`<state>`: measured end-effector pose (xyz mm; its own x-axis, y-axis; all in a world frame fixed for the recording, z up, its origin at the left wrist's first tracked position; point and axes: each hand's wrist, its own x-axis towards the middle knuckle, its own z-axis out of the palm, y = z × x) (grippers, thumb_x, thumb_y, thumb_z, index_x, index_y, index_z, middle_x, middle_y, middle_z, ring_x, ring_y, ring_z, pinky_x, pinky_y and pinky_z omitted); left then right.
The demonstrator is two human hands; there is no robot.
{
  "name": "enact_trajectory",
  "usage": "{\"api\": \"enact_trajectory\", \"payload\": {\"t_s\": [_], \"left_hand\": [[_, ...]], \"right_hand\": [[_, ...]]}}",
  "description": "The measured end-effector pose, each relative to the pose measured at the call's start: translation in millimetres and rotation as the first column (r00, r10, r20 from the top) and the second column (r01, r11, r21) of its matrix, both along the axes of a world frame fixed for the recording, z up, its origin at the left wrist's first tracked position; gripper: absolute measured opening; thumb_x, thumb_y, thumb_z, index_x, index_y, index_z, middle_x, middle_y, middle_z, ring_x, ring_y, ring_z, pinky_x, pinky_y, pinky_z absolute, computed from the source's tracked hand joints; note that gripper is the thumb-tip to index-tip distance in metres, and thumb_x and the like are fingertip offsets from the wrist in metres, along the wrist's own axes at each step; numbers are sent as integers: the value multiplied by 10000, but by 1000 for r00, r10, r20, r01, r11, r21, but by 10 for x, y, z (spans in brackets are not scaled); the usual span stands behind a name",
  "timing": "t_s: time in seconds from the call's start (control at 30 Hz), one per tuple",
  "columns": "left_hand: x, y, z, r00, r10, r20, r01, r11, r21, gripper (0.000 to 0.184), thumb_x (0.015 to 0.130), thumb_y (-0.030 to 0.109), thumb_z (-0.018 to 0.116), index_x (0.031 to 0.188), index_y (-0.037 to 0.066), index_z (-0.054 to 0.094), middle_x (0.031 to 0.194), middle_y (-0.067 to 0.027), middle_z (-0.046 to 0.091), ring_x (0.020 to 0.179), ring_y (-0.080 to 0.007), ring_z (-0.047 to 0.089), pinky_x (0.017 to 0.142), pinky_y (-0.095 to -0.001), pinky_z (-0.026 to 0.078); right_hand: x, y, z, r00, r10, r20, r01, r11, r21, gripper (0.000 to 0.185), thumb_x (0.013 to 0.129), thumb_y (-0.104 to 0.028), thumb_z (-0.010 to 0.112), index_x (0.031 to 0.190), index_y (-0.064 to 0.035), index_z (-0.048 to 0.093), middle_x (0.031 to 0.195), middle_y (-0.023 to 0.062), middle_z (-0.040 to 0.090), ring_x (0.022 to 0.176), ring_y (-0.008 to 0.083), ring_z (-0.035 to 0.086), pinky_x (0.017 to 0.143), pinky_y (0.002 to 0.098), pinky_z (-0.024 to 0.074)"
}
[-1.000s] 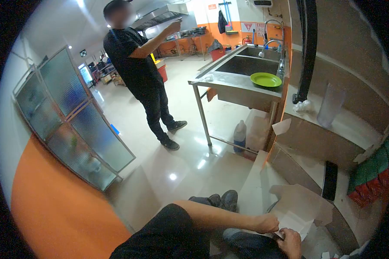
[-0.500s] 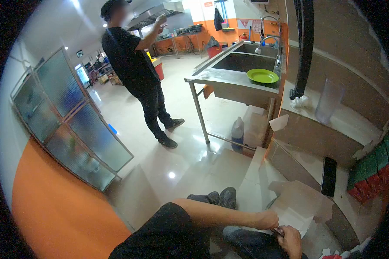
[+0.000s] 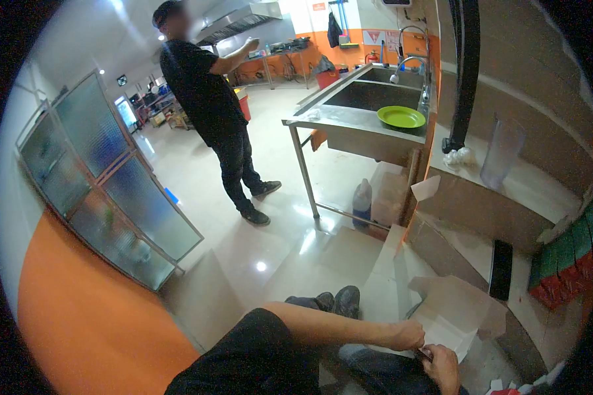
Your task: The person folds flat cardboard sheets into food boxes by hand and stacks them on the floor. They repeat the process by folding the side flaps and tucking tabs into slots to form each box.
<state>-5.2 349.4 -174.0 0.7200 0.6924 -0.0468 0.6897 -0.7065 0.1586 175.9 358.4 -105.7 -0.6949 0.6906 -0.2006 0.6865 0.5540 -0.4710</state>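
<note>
My left hand (image 3: pixel 408 335) is closed, its fingers pinched together at the end of my outstretched forearm. Just below and to the right, my right hand (image 3: pixel 445 366) curls around a small dark object (image 3: pixel 426 355), too little of which shows to tell its kind. The fingers of both hands almost meet at this object; whether the left one grips part of it is hidden. Right behind my hands lies an open cardboard box (image 3: pixel 486 309) with a white inside and raised flaps.
A co-worker (image 3: pixel 201 92) in dark clothes stands ahead on the tiled floor. The steel sink (image 3: pixel 356 135) carries a green plate (image 3: pixel 400 117). Shelves at right hold a clear plastic jug (image 3: pixel 501 158), a black flat item (image 3: pixel 501 270) and green-red packs (image 3: pixel 566 260). A glass-paned partition (image 3: pixel 105 178) stands left.
The co-worker's raised forearm has come down slightly and the body has shifted a little to the right. My own two hands hold nearly the same position.
</note>
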Motion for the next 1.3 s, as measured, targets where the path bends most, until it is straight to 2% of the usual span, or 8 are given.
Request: {"api": "enact_trajectory", "payload": {"t_s": [0.13, 0.47, 0.67, 0.77, 0.87, 1.03, 1.17, 1.3], "left_hand": [[-4, -8, -57, 999, -28, 14, 27, 997, 79, 125, 757, 175, 557, 710, 76, 617, 679, -118, 618, 709, -299, 636, 592, -407, 496], [-7, 4, -24, 997, 7, 73, -10, 999, 47, 106, 729, 169, 573, 700, 75, 612, 645, -124, 614, 667, -316, 636, 572, -419, 497], [-15, 5, -4, 998, -5, 67, 2, 999, 49, 98, 732, 165, 570, 721, 76, 610, 643, -129, 611, 673, -315, 638, 573, -421, 498], [-9, 5, -48, 997, -5, 71, 2, 999, 48, 101, 736, 167, 569, 738, 76, 611, 648, -126, 612, 678, -314, 639, 577, -419, 500], [-2, 13, -95, 998, -4, 63, 3, 1000, 23, 101, 745, 166, 562, 755, 79, 611, 663, -120, 617, 687, -311, 640, 584, -418, 503], [14, 29, -158, 1000, -4, 27, 5, 999, -33, 100, 764, 162, 548, 794, 91, 612, 696, -105, 622, 709, -306, 642, 602, -422, 506], [16, 35, -161, 999, -9, 34, 10, 999, -37, 110, 769, 170, 549, 818, 93, 610, 701, -103, 622, 716, -307, 642, 609, -427, 507], [17, 33, -163, 999, -17, 41, 18, 999, -26, 110, 764, 175, 554, 813, 94, 611, 698, -104, 623, 715, -311, 641, 606, -430, 506]], "right_hand": [[86, 65, -157, 1000, 31, 1, -31, 999, 19, 256, 682, -119, 651, 930, -54, 670, 828, 180, 633, 801, 360, 609, 737, 426, 479], [-16, -6, 56, 1000, 10, 4, -10, 1000, 9, 273, 669, -134, 675, 933, -64, 672, 827, 175, 632, 804, 349, 611, 737, 416, 479], [87, 62, -174, 999, 38, 13, -39, 998, 53, 287, 664, -132, 678, 942, -63, 669, 833, 173, 633, 812, 347, 611, 739, 420, 475], [110, 96, -194, 992, 69, 107, -65, 997, -35, 361, 676, -177, 702, 1012, -80, 614, 892, 151, 597, 910, 336, 577, 813, 436, 458], [131, 78, -241, 995, 62, 77, -62, 998, 1, 350, 677, -178, 697, 1002, -75, 614, 878, 155, 595, 895, 339, 579, 804, 436, 461], [-23, -14, 63, 999, 5, 33, -5, 1000, -3, 294, 668, -122, 664, 956, -59, 665, 859, 180, 632, 841, 354, 604, 758, 421, 473], [78, 59, -134, 999, 32, 43, -32, 999, 7, 304, 669, -116, 662, 968, -61, 662, 863, 179, 633, 848, 356, 603, 764, 425, 471], [58, 40, -77, 999, 26, 33, -25, 1000, -5, 307, 667, -112, 664, 969, -60, 659, 862, 179, 631, 844, 356, 602, 762, 427, 471]]}}
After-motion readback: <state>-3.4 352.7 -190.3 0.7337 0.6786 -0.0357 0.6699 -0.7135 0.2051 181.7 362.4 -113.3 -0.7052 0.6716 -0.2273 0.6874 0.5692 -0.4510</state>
